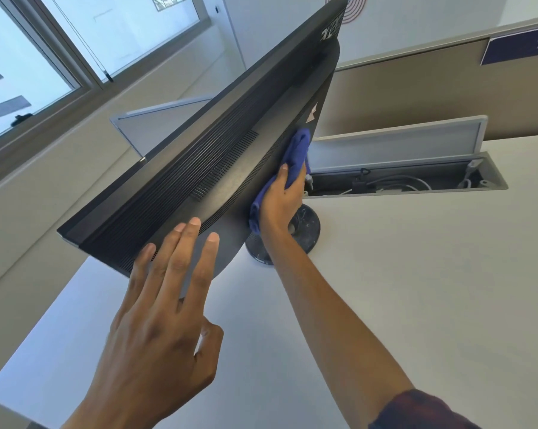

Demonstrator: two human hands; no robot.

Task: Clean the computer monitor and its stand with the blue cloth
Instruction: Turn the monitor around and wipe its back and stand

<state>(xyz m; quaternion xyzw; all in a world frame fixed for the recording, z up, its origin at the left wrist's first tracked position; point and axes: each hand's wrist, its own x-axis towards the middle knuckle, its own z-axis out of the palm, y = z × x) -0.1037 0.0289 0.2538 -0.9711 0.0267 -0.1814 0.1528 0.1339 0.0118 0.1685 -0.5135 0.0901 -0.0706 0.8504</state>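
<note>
Two hands are at work on the back of a black computer monitor, which runs diagonally from the lower left of the frame up to the top right. My left hand lies in the lower centre, fingers straight and spread, fingertips resting flat on the near lower corner of the monitor's rear panel — it grips nothing. My right hand is in the centre of the frame, pressing a bunched blue cloth against the monitor's back; my thumb curls over the fabric, and the cloth sticks out above my hand and along its left edge, sandwiched between my palm and the black plastic. Just below that hand, the round dark stand base sits on a white desk. Ribbed vent slots run along the monitor's back, left of the cloth. To the right of centre, an open cable tray is sunk into the desk, with pale cables inside. Windows fill the upper left — a beige partition stands at the upper right.
</note>
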